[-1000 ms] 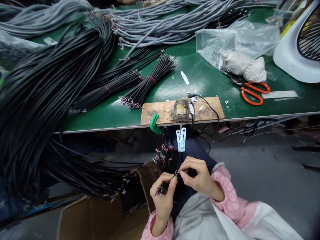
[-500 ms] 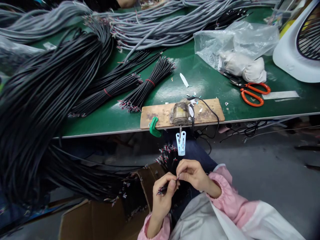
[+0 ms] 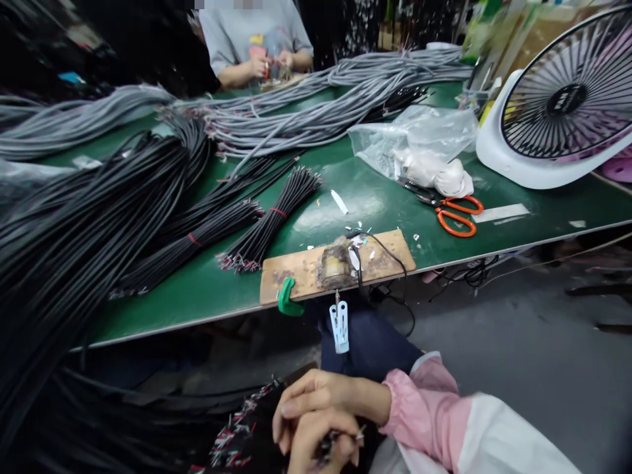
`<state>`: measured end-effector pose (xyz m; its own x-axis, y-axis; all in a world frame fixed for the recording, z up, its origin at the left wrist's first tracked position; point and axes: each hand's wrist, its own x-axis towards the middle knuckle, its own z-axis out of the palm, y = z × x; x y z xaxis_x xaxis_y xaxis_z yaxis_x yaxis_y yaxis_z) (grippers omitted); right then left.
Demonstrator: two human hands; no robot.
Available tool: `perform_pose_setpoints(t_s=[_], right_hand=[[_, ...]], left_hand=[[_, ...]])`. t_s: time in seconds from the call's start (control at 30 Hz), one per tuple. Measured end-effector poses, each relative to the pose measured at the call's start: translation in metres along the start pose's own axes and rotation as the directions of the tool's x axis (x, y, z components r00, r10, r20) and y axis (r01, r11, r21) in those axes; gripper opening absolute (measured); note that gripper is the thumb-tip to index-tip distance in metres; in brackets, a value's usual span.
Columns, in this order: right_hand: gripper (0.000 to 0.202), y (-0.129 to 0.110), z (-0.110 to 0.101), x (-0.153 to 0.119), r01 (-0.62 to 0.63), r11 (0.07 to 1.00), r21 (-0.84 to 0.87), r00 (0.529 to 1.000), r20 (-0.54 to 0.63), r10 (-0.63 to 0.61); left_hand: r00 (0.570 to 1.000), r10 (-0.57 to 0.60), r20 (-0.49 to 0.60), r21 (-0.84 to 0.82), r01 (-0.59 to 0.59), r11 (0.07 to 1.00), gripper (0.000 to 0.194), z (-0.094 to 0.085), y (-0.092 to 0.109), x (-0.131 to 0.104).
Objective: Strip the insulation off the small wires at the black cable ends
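Observation:
My left hand (image 3: 326, 438) is low in the view, its fingers wrapped round a few black cables (image 3: 326, 446) whose stripped ends poke out by the thumb. My right hand (image 3: 318, 398) reaches across above it, fingers bent and pressed together; what they hold, if anything, is hidden. Just left of both hands is a thick bundle of black cables (image 3: 234, 434) with red and white wire ends. Beyond the hands, a light-blue clothespin (image 3: 339, 329) hangs on the shaft of a small motor (image 3: 336, 266), mounted on a wooden board (image 3: 289, 266).
A green clamp (image 3: 289, 299) grips the board at the edge of the green table (image 3: 207, 316). Black cable bundles (image 3: 276, 220) and grey cables (image 3: 296, 125) lie there. Orange-handled scissors (image 3: 457, 214), a plastic bag (image 3: 419, 135) and a fan (image 3: 557, 112) are right. Another person (image 3: 257, 46) sits opposite.
The view has tilted up, bringing the person opposite into sight. My right hand has left the pinched wire end and moved left across my left hand, which has dropped lower.

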<state>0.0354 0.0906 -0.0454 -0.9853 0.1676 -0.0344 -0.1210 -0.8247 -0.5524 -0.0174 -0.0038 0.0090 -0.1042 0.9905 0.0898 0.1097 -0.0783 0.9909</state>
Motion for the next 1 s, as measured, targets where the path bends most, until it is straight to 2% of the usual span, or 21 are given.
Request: perform_pose_setpoints(t_s=[0.07, 0.1, 0.13, 0.17, 0.2, 0.23, 0.3, 0.4, 0.53, 0.8, 1.0], right_hand=[[0.053, -0.006, -0.001, 0.003, 0.122, 0.993, -0.006, 0.973, -0.198, -0.12], [0.055, -0.01, -0.001, 0.002, 0.198, 0.98, -0.027, 0.927, -0.32, -0.196], [0.058, -0.015, -0.001, -0.002, 0.27, 0.961, -0.056, 0.863, -0.428, -0.267], [0.061, -0.021, 0.0, -0.007, 0.325, 0.941, -0.091, 0.795, -0.512, -0.324], [0.063, -0.028, 0.001, -0.013, 0.37, 0.922, -0.118, 0.735, -0.569, -0.368], [0.063, -0.036, 0.002, -0.02, 0.419, 0.895, -0.151, 0.677, -0.605, -0.419], [0.066, -0.052, 0.005, -0.033, 0.468, 0.863, -0.19, 0.618, -0.628, -0.473], [0.067, -0.073, 0.011, -0.045, 0.465, 0.824, -0.323, 0.606, -0.562, -0.562], [0.062, -0.089, 0.015, -0.045, 0.399, 0.811, -0.429, 0.632, -0.512, -0.582], [0.06, -0.092, 0.017, -0.041, 0.414, 0.847, -0.334, 0.656, -0.535, -0.532], [0.06, -0.092, 0.016, -0.039, 0.424, 0.861, -0.282, 0.686, -0.52, -0.508]], left_hand=[[0.984, -0.132, -0.119, -0.238, 0.101, 0.966, 0.028, -0.002, -0.001, 0.013], [0.975, -0.17, -0.143, -0.331, 0.115, 0.937, 0.031, -0.001, -0.001, 0.021], [0.963, -0.215, -0.165, -0.415, 0.13, 0.9, 0.029, 0.001, -0.001, 0.03], [0.964, -0.211, -0.162, -0.483, 0.109, 0.869, 0.026, 0.004, -0.001, 0.038], [0.973, -0.161, -0.163, -0.536, 0.05, 0.843, 0.025, 0.007, -0.001, 0.046], [0.979, -0.148, -0.143, -0.566, 0.042, 0.823, 0.023, 0.01, -0.001, 0.053], [0.982, -0.138, -0.126, -0.596, 0.036, 0.802, 0.019, 0.014, -0.002, 0.063], [0.98, -0.149, -0.128, -0.604, 0.042, 0.796, 0.015, 0.015, -0.002, 0.067], [0.974, -0.16, -0.16, -0.566, 0.043, 0.823, 0.014, 0.009, 0.0, 0.064], [0.971, -0.176, -0.162, -0.424, 0.093, 0.901, 0.019, 0.01, 0.003, 0.064], [0.961, -0.224, -0.164, -0.388, 0.146, 0.91, 0.03, 0.014, 0.003, 0.068]])
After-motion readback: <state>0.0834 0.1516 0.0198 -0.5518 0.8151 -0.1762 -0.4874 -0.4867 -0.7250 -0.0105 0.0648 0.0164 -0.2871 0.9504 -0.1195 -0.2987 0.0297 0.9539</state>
